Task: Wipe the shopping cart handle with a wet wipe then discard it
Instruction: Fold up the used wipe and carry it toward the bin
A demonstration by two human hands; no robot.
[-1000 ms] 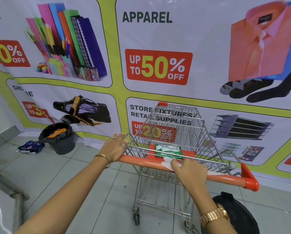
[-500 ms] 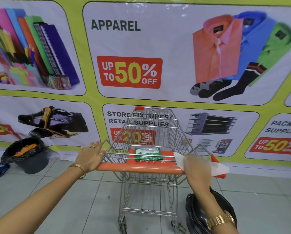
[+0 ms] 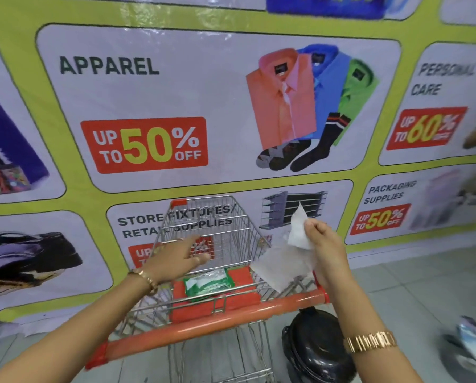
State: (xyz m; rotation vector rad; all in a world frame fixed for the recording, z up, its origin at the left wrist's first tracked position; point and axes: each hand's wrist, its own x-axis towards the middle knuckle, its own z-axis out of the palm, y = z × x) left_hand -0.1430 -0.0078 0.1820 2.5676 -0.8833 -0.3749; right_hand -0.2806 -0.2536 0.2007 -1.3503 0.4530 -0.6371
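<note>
The wire shopping cart (image 3: 225, 233) stands in front of me with its orange handle (image 3: 203, 324) running across the lower middle. My right hand (image 3: 326, 250) is lifted above the handle's right end and pinches a white wet wipe (image 3: 284, 261) that hangs unfolded over the cart. My left hand (image 3: 176, 259) hovers open above the cart's child seat, fingers spread, touching nothing. A green wipes pack (image 3: 207, 283) lies on the orange seat flap.
A black bin (image 3: 314, 346) stands on the tiled floor just right of the cart, below my right arm. A big printed banner (image 3: 148, 106) covers the wall behind the cart. A blurred bag (image 3: 472, 344) sits at the far right.
My right hand has lifted the wipe off the handle's right end and raised it. My left hand has let go of the handle and moved up over the cart. The view swung right.
</note>
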